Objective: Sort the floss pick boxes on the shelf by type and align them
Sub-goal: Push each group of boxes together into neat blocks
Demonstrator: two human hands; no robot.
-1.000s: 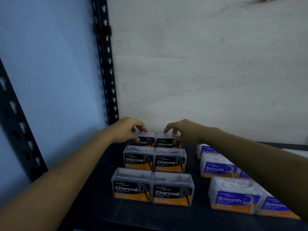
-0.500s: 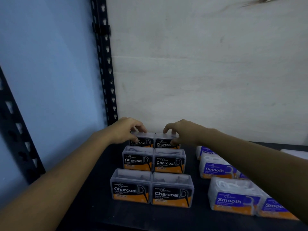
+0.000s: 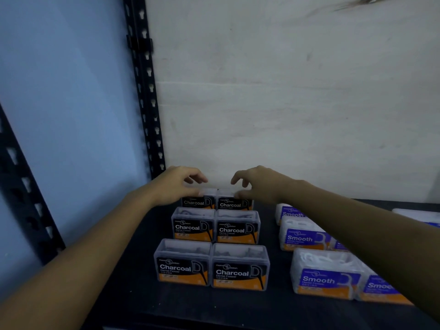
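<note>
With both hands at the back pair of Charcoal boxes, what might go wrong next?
1. The left hand and right hand touch only the lids of the back Charcoal boxes; uneven pushes may skew the pair.
2. The right forearm passes low over the Smooth boxes and might knock them when it withdraws.

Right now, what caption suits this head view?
Both hands, left and right, straighten the rear Charcoal boxes; Smooth boxes sit alongside.
</note>
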